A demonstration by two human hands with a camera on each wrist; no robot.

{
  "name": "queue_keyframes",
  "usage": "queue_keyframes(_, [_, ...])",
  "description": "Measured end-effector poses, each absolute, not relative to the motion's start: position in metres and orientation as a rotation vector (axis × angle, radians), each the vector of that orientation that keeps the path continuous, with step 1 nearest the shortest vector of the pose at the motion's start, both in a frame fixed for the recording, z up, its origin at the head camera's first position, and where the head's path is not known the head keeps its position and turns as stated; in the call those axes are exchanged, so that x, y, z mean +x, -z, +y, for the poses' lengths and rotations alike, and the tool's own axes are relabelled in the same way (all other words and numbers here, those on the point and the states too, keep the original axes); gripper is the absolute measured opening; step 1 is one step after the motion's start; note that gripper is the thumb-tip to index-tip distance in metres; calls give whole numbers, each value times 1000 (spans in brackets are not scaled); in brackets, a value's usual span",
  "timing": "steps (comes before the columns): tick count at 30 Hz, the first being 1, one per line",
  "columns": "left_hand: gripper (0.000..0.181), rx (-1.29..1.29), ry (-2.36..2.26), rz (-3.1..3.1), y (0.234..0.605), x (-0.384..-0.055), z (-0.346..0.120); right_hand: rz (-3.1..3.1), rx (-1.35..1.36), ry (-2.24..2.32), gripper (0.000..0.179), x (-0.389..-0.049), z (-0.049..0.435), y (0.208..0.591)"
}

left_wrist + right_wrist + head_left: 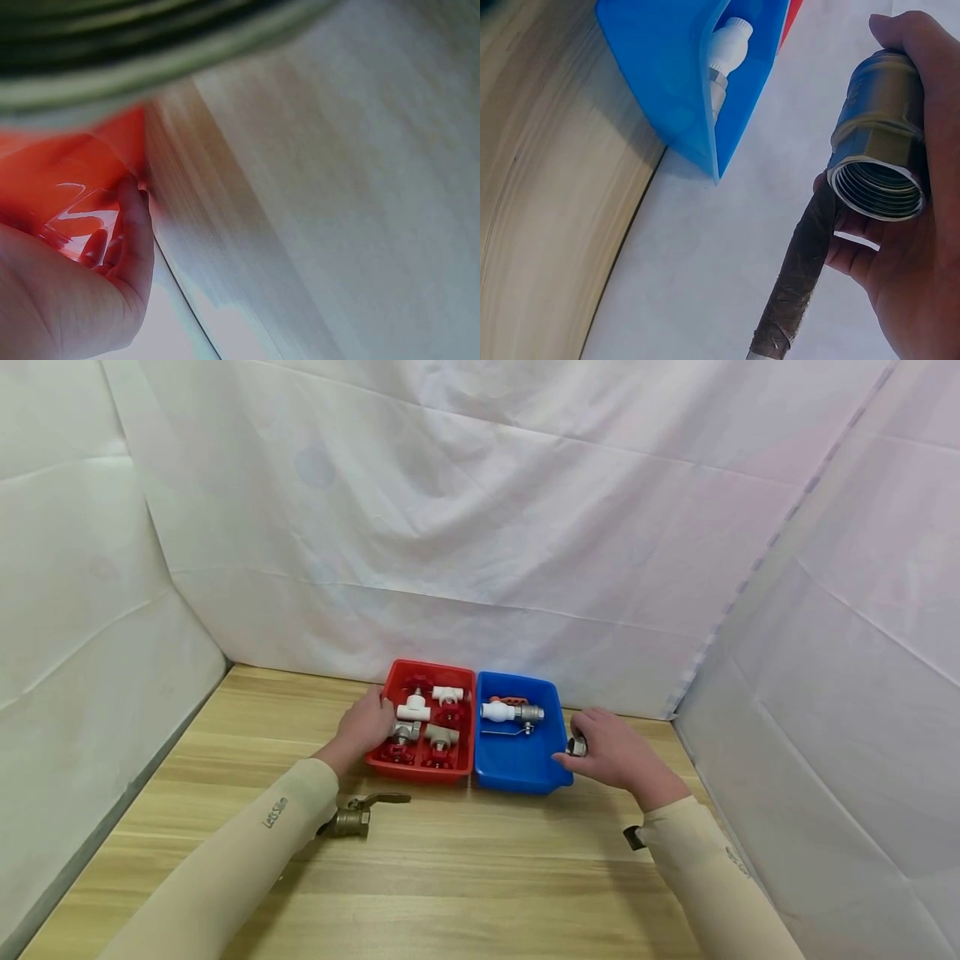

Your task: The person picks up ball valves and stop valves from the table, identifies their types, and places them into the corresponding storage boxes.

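My left hand (367, 722) grips the left wall of the red bin (420, 772); in the left wrist view its fingers (136, 232) lie along the bin's outside. In the bin are several valves with red wheel handles, among them a white tee-shaped valve (414, 708) and a grey one (442, 737). Just right of the blue bin (517, 777), my right hand (611, 747) holds a metal ball valve (881, 127). The valve's threaded mouth and dark-sleeved lever (795, 277) show in the right wrist view. Inside the blue bin lies a white-and-metal valve (498, 712).
A brass ball valve (351, 821) with a lever lies on the wooden table (465, 885), partly behind my left forearm. An orange handle (510, 700) shows at the back of the blue bin. White cloth walls (450, 527) stand behind and on both sides.
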State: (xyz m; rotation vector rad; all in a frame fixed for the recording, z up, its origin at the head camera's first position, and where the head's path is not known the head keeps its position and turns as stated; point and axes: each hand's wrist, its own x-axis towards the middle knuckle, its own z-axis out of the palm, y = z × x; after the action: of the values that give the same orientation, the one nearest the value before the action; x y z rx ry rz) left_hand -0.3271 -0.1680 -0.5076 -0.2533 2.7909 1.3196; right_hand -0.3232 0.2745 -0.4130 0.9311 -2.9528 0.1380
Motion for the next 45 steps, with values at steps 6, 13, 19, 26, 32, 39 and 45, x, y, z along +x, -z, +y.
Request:
queue_keyframes(6, [54,-245,-1309,2799,508,-327,-168,-2952,940,-138,46,-323,268,409])
queue_keyframes(13, [53,-246,-1316,2803,508,-327,-166,-2948,956,-123,46,-326,263,409])
queue_keyframes(19, [54,-257,-1333,2778,506,-325,-166,-2937,981,-129,45,-327,257,406])
queue_keyframes(26, [54,-259,-1324,2787,509,-326,-167,-2918,1020,-130,47,-328,249,404])
queue_keyframes(32, [53,-256,-1333,2786,513,-330,-167,-2920,1035,-151,46,-331,244,405])
queue_keyframes(39, [52,-271,-1328,2769,513,-330,-167,-2944,1034,-134,48,-333,237,404])
queue_keyframes(45, [51,-264,-1314,2781,512,-331,-167,-2942,1061,-110,47,-336,229,403])
